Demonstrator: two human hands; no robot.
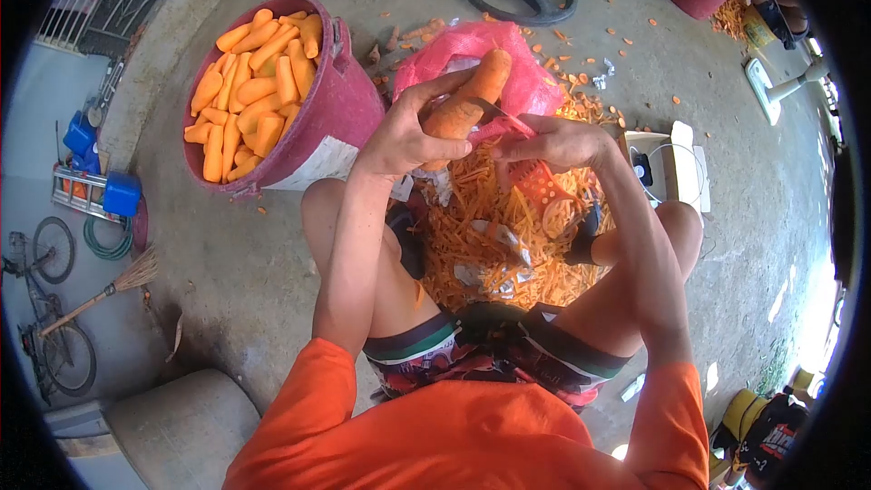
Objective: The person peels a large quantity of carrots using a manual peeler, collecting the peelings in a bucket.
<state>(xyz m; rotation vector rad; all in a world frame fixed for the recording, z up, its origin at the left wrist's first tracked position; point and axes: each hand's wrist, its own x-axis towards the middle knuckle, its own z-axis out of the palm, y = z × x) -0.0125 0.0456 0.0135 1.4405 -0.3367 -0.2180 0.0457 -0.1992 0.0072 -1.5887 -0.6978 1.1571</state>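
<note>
Carrot [464,100]: a long, thick orange root held in the air above the person's knees, tip pointing up and away toward a pink mesh sack [508,59].
Left hand [399,136]: wraps the carrot's lower end, fingers [440,86] curled round it and thumb across, pinching it firmly.
Right hand [558,141]: closed round a peeler [494,112] whose blade lies against the carrot's side; fingers pressed together on the handle.
Handling: stiff and solid, fairly light for one hand, I judge; it will not bend or bruise under a tight grip. Freshly peeled skin is probably damp and slippery, so the unpeeled end is the safer hold.
Where to grip: at the thick end, well apart from the blade's path, leaving the upper length free.
Risk: a slip of the wet root could bring the blade toward the left thumb.
Peelings [490,236]: a heap of orange strips on the floor between the legs.
Bucket [340,109]: dark red, just to the left, filled with peeled carrot pieces [254,82].
Floor [272,254]: bare concrete, scattered with scraps.
</note>
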